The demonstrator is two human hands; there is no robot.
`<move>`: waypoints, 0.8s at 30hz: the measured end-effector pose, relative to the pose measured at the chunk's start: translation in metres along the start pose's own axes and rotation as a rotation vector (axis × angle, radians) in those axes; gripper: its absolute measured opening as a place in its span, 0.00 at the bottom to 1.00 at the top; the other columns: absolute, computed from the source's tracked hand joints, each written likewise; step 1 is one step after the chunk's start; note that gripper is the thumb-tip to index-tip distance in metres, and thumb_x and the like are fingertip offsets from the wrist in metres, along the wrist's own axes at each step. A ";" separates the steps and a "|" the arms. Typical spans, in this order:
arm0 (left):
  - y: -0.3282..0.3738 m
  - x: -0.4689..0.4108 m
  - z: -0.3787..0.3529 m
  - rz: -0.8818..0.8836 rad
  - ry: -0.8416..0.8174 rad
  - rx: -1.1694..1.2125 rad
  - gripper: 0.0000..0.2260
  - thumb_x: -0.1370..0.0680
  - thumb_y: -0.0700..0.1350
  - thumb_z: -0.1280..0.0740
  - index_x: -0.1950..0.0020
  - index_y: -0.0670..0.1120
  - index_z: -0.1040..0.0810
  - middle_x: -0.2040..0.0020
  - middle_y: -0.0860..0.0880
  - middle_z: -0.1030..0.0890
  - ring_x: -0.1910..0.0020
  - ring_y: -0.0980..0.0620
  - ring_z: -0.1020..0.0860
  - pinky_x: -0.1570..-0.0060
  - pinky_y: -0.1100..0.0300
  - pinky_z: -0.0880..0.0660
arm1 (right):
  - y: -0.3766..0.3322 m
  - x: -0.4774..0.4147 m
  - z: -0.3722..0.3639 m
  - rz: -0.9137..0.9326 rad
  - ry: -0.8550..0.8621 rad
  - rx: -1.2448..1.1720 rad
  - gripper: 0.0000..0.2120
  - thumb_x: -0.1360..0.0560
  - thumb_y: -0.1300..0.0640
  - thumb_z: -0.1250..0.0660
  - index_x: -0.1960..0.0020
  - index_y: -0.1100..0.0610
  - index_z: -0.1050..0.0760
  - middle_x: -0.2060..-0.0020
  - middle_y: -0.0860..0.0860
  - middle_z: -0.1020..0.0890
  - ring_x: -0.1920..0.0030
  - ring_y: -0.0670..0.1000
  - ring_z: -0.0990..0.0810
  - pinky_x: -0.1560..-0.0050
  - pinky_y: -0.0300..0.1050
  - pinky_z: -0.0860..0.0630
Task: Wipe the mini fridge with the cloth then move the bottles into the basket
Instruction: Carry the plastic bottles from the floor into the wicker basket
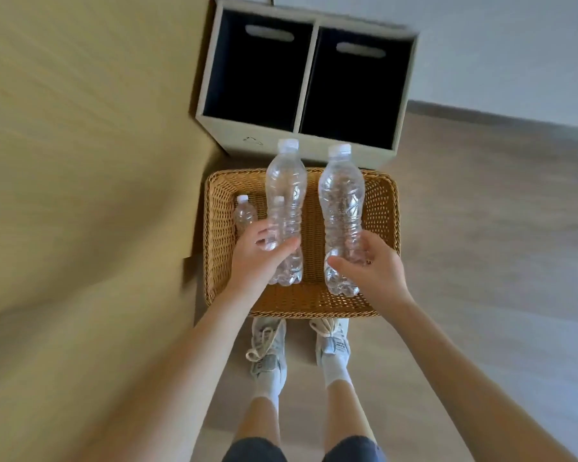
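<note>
Left hand (261,258): wrapped round the lower half of a tall clear ribbed plastic bottle with a white screw cap (286,185). The thumb lies across the front, and I can see the fingers through the plastic.
Right hand (376,266): clamped on the lower half of a second tall clear ribbed bottle (341,195), also white-capped, thumb on its left side and fingers curled behind.
Bottle position: both are held side by side but apart over the basket, caps pointing away from me. I cannot tell whether their bases touch the weave.
Basket: a rectangular tan woven wicker basket (386,208) with open lattice walls, a tighter woven bottom and a braided rim. It sits on the floor just ahead of the feet.
In basket: a small clear plastic bottle (244,213) with a white cap stands by the left wall. A second small bottle (278,208) shows through the left tall one.
Beyond basket: a pale grey two-cube shelf unit (314,145) holds two dark fabric bins (257,78), each with a slot handle.
Floor: smooth grey-brown wood-grain floor (481,228), blurred.
Feet: pale laced trainers (269,348) and white socks.
</note>
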State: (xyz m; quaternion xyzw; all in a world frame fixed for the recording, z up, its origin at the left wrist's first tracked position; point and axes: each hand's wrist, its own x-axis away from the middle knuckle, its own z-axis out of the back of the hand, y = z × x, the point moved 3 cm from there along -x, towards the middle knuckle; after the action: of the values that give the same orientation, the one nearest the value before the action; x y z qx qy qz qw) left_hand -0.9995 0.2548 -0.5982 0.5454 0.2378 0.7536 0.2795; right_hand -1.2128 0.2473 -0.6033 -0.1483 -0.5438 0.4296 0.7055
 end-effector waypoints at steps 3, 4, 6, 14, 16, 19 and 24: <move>-0.054 -0.041 -0.029 0.044 -0.017 -0.004 0.29 0.29 0.52 0.23 0.31 0.47 0.27 0.36 0.51 0.23 0.38 0.55 0.25 0.45 0.64 0.30 | 0.055 -0.039 -0.027 -0.035 -0.013 0.029 0.34 0.33 0.44 0.21 0.31 0.50 0.29 0.51 0.38 0.23 0.53 0.37 0.23 0.65 0.24 0.29; -0.069 -0.052 -0.038 0.049 -0.016 -0.016 0.29 0.29 0.52 0.23 0.31 0.47 0.27 0.36 0.51 0.23 0.38 0.55 0.25 0.46 0.64 0.31 | 0.072 -0.050 -0.034 -0.057 -0.019 0.037 0.35 0.33 0.44 0.22 0.30 0.50 0.30 0.50 0.39 0.23 0.52 0.37 0.23 0.64 0.25 0.30; -0.097 -0.074 -0.055 0.056 -0.015 -0.033 0.29 0.29 0.52 0.23 0.31 0.47 0.27 0.37 0.52 0.23 0.39 0.56 0.26 0.49 0.68 0.32 | 0.104 -0.072 -0.048 -0.106 -0.029 0.051 0.36 0.33 0.44 0.22 0.29 0.51 0.30 0.50 0.38 0.24 0.51 0.36 0.24 0.60 0.28 0.31; -0.158 -0.141 -0.121 0.093 0.001 0.028 0.32 0.28 0.52 0.23 0.28 0.46 0.30 0.35 0.50 0.24 0.40 0.53 0.25 0.47 0.60 0.30 | 0.183 -0.144 -0.072 -0.156 0.012 0.128 0.34 0.33 0.44 0.21 0.31 0.52 0.28 0.53 0.43 0.22 0.57 0.40 0.24 0.67 0.28 0.30; -0.165 -0.150 -0.134 0.063 0.042 0.020 0.32 0.28 0.51 0.23 0.28 0.46 0.30 0.36 0.51 0.24 0.40 0.53 0.25 0.45 0.60 0.29 | 0.193 -0.157 -0.073 -0.137 0.036 0.159 0.35 0.33 0.44 0.22 0.30 0.53 0.29 0.51 0.46 0.22 0.56 0.40 0.25 0.64 0.30 0.32; -0.176 -0.159 -0.148 0.032 0.096 0.008 0.29 0.28 0.49 0.23 0.30 0.47 0.29 0.41 0.56 0.24 0.43 0.60 0.26 0.44 0.68 0.30 | 0.204 -0.174 -0.076 -0.145 0.034 0.182 0.36 0.33 0.44 0.22 0.29 0.53 0.29 0.46 0.48 0.22 0.54 0.40 0.25 0.62 0.30 0.33; -0.190 -0.168 -0.160 0.012 0.147 -0.076 0.26 0.28 0.50 0.23 0.33 0.47 0.27 0.52 0.66 0.28 0.53 0.69 0.28 0.59 0.78 0.36 | 0.217 -0.190 -0.081 -0.173 0.030 0.161 0.35 0.33 0.45 0.22 0.30 0.52 0.29 0.42 0.50 0.23 0.48 0.46 0.23 0.60 0.30 0.31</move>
State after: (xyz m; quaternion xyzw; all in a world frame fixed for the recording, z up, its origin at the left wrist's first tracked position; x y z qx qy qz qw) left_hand -1.0794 0.2702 -0.8866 0.4792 0.2255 0.8017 0.2771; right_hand -1.2439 0.2499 -0.9008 -0.0503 -0.5078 0.4072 0.7575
